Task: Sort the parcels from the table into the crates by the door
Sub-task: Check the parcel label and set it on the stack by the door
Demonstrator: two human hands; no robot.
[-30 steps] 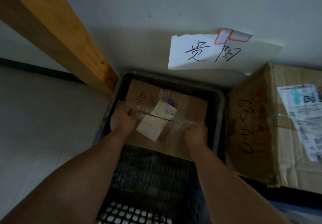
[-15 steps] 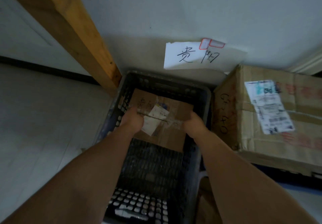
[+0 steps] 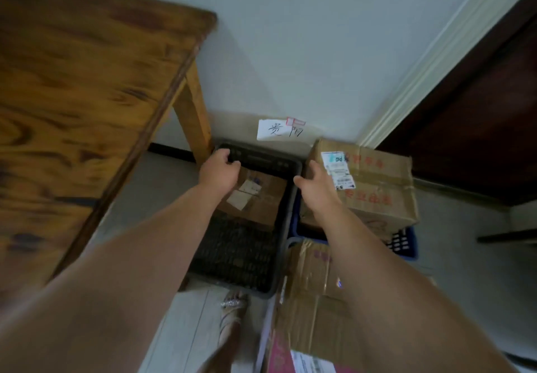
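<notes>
A flat cardboard parcel (image 3: 261,198) with white labels lies in the far end of a black plastic crate (image 3: 284,227) on the floor against the wall. My left hand (image 3: 219,170) hovers above the crate's far left corner, fingers curled and holding nothing. Over the crate's right rim my right hand (image 3: 315,186) is raised, fingers apart and empty. Both hands are clear of the parcel. A white paper sign (image 3: 280,130) with handwritten characters is taped to the wall behind the crate.
A wooden table (image 3: 87,96) fills the left, its leg (image 3: 194,117) beside the crate. A large cardboard box (image 3: 374,183) sits on a blue crate (image 3: 404,242) to the right. Another box (image 3: 313,300) lies nearer. A dark door (image 3: 479,111) stands at the right. My sandalled foot (image 3: 232,314) is below.
Both hands have let go of the parcel, which now rests in the crate, and have lifted up and apart. The view has pulled back and up, revealing the table and door.
</notes>
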